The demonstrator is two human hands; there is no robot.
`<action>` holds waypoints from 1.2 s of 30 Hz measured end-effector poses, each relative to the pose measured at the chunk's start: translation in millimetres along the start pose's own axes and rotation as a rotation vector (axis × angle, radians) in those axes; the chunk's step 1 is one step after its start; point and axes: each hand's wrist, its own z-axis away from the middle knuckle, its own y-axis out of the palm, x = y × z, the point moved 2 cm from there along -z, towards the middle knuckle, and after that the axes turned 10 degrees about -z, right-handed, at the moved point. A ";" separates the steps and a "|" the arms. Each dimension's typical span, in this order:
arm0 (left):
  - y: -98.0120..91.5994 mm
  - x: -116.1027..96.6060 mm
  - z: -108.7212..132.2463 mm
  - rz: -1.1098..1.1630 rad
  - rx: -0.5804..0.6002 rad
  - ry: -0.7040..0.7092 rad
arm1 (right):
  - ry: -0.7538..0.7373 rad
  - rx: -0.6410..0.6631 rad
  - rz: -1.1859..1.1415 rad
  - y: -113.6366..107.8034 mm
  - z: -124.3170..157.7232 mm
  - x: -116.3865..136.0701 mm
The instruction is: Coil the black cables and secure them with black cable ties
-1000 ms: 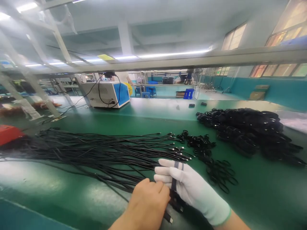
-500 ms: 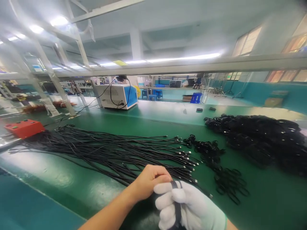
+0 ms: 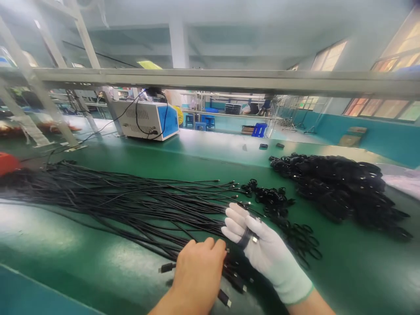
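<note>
My bare left hand (image 3: 199, 273) is curled palm-down over black cables at the near side of the bench. One cable plug (image 3: 167, 267) sticks out on its left, and another plug (image 3: 225, 299) shows below its right side. In a white glove, my right hand (image 3: 262, 251) is turned palm-up just to the right. Its thumb presses a black cable (image 3: 244, 238) across the fingers, and a small metal tip shows by the palm. Behind both hands a long spread of black cables (image 3: 131, 197) runs leftward, with metal ends toward the right.
Loose black loops (image 3: 275, 201) lie right of the cable ends. Beyond them rises a large heap of coiled black cables (image 3: 331, 183). A white and blue machine (image 3: 147, 120) stands at the back of the green bench (image 3: 210, 162), under a metal rail (image 3: 229, 78). A red box (image 3: 8, 164) sits far left.
My hands have moved apart: the left has turned palm-down toward the bench, and the gloved right has opened out palm-up, keeping a cable. The view has shifted slightly right and down.
</note>
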 end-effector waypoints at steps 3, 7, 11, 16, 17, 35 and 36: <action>4.2 -9.4 4.5 0.013 -0.132 0.082 | -0.027 0.005 0.111 -1.0 0.5 -5.0; -5.8 -2.0 3.6 -0.106 -0.354 0.339 | 0.014 -0.037 0.294 -3.6 2.4 -14.5; -37.7 19.6 -7.3 -0.217 -0.435 0.640 | 0.140 0.096 0.323 0.7 4.8 -26.5; -44.8 42.5 -31.1 -0.009 -0.325 0.751 | 0.382 0.278 0.149 -0.2 10.6 -41.5; -40.8 44.1 -33.9 0.049 -0.302 0.757 | 0.415 0.285 0.145 -2.9 11.2 -43.6; -5.2 38.3 -28.8 1.165 0.312 0.222 | 0.564 0.304 -0.009 -13.8 13.5 -42.8; -2.1 36.3 -24.3 1.189 0.252 0.189 | 0.540 0.303 0.020 -12.8 13.2 -42.4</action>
